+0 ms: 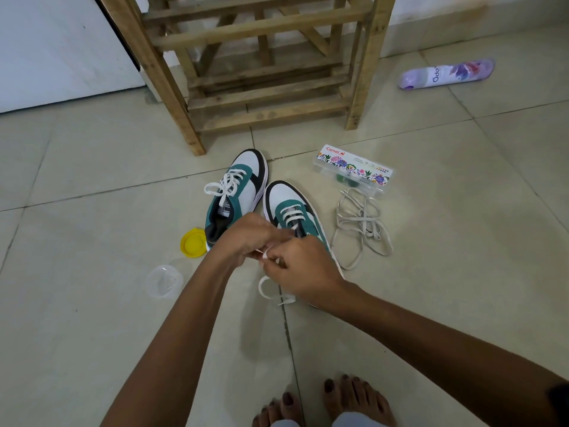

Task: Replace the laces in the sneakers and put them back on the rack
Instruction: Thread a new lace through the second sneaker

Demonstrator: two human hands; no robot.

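Two green, white and black sneakers stand side by side on the floor tiles. The left sneaker (243, 183) carries a white lace tied in a bow. Over the right sneaker (288, 203), laced across its front eyelets, my left hand (246, 238) and my right hand (300, 266) meet, each pinching the white lace (271, 291), whose loose ends hang below my right hand. My hands hide the heel part of this shoe. A heap of old greyish laces (361, 224) lies to its right. The wooden rack (255, 66) stands behind the shoes.
A clear box of paints (354, 167) lies right of the shoes, a purple spray can (446, 73) on its side further back right. A yellow lid (194, 241) and a clear plastic cup (164, 280) lie left. My bare feet (323, 402) are at the bottom.
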